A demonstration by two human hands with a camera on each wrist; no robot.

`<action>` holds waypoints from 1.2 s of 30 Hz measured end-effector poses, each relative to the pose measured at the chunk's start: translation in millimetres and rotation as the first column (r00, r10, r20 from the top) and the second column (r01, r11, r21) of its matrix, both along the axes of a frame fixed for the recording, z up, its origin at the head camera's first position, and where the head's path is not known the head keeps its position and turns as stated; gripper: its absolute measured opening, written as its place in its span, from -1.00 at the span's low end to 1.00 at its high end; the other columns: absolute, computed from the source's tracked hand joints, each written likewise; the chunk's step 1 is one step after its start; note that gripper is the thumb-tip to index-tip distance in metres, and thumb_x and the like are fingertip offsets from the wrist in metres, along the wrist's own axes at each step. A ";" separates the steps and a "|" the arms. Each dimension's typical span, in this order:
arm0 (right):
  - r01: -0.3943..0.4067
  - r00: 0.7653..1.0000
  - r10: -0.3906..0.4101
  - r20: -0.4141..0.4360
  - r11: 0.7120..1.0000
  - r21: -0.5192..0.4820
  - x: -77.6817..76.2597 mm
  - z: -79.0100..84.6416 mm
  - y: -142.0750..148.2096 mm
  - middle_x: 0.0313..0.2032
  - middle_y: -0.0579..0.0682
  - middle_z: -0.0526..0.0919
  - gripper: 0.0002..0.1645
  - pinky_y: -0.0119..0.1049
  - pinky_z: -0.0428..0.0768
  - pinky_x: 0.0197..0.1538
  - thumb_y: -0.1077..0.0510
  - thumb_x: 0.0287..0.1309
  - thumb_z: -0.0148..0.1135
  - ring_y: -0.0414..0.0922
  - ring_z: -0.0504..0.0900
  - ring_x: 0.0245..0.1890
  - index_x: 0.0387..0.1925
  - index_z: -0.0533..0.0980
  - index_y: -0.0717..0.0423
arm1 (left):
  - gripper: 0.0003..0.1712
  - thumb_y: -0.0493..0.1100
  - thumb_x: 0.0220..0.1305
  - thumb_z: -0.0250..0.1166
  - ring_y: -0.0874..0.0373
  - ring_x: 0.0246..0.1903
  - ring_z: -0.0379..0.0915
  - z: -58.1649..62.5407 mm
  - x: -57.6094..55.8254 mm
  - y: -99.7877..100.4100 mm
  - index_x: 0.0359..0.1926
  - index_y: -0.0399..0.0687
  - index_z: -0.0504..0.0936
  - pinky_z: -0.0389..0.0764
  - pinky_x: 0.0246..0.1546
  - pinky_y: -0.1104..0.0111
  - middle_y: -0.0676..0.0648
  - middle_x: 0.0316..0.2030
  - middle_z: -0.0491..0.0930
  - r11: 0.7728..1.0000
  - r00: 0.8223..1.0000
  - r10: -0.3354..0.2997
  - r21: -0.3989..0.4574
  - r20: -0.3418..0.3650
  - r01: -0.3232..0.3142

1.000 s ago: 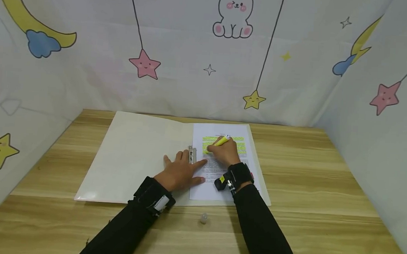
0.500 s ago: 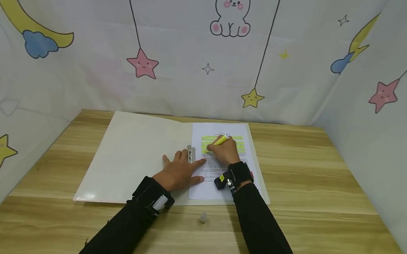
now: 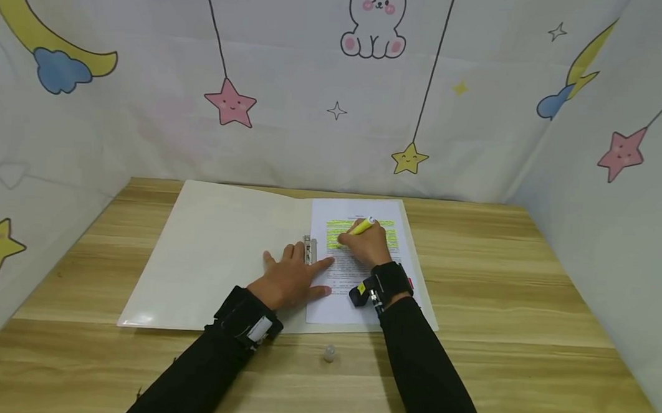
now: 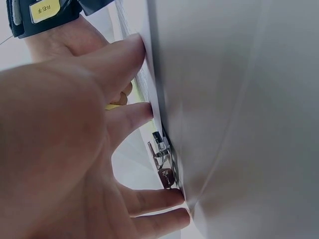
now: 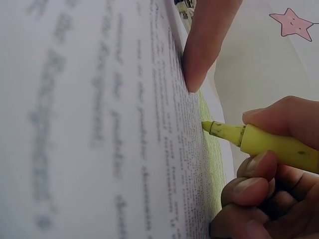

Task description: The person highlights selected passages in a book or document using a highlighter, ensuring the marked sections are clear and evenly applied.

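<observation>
My right hand is pinching the highlighter, slanted far-right, tip seemingly touching the page; my left hand is lying spread, near-left.

White walls (star-printed) behind wood-grain tabletop.

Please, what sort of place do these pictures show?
Probably a small screened desk space; I cannot tell in what building. A pale wood-grain tabletop, white fabric-like walls with printed cartoon stars, and an open, glossy white folder suggest it.
</observation>
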State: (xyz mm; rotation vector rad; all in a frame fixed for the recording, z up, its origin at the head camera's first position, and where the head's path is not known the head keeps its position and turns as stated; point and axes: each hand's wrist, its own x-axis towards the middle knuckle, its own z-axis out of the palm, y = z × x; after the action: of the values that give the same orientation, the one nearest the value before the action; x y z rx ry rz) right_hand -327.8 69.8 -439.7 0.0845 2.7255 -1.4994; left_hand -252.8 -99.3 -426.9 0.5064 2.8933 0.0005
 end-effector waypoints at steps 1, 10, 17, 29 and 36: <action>0.002 1.000 -0.002 0.000 1.000 0.002 -0.3 -0.2 0.4 -0.55 -0.04 0.47 -0.73 -0.25 0.42 -0.40 0.16 0.02 0.41 -0.11 0.46 -0.51 -0.56 0.44 0.08 | -0.23 0.44 0.29 0.08 -0.30 0.37 0.11 0.0 0.0 0.0 0.48 0.49 0.20 0.17 0.20 -0.49 -0.38 0.38 0.19 1.000 1.000 -0.001 0.001 -0.003 0.001; -0.002 1.000 0.002 -0.002 1.000 0.019 -1.9 -0.6 3.3 -0.53 -0.02 0.50 -0.76 -0.26 0.42 -0.41 0.17 0.03 0.39 -0.10 0.46 -0.50 -0.54 0.46 0.09 | -0.24 0.43 0.29 0.10 -0.31 0.36 0.12 -0.6 0.5 -0.2 0.47 0.47 0.23 0.17 0.19 -0.50 -0.39 0.38 0.18 1.000 1.000 0.004 0.013 0.001 -0.004; 0.018 1.000 -0.018 0.005 0.999 0.028 -2.1 1.3 5.2 -0.55 -0.04 0.46 -0.76 -0.27 0.39 -0.43 0.19 0.04 0.38 -0.11 0.44 -0.52 -0.57 0.45 0.08 | -0.23 0.43 0.27 0.12 -0.31 0.37 0.12 -1.6 -0.6 1.1 0.47 0.48 0.23 0.17 0.19 -0.50 -0.38 0.38 0.20 1.000 1.000 0.000 0.008 -0.008 0.000; 0.004 1.000 -0.004 -0.004 1.000 0.023 -2.5 0.6 8.1 -0.57 -0.05 0.45 -0.74 -0.26 0.38 -0.42 0.18 0.04 0.39 -0.12 0.43 -0.52 -0.57 0.44 0.08 | -0.23 0.43 0.27 0.13 -0.31 0.36 0.13 -3.0 -1.4 1.0 0.46 0.48 0.23 0.16 0.20 -0.50 -0.39 0.38 0.19 1.000 1.000 0.006 0.004 -0.008 -0.006; -0.003 1.000 0.002 0.018 1.000 0.027 -3.3 0.4 9.5 -0.54 -0.04 0.45 -0.74 -0.25 0.39 -0.39 0.16 0.04 0.38 -0.10 0.45 -0.49 -0.56 0.43 0.09 | -0.22 0.43 0.27 0.13 -0.31 0.36 0.11 -3.2 -1.6 0.2 0.47 0.49 0.23 0.15 0.20 -0.51 -0.39 0.39 0.17 1.000 1.000 0.008 0.012 -0.001 -0.008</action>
State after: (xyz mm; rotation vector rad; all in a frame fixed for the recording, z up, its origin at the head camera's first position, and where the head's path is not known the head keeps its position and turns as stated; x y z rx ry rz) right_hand -331.1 79.3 -439.3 0.0944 2.7316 -1.4536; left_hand -254.5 -99.1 -430.1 0.4972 2.8983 0.0181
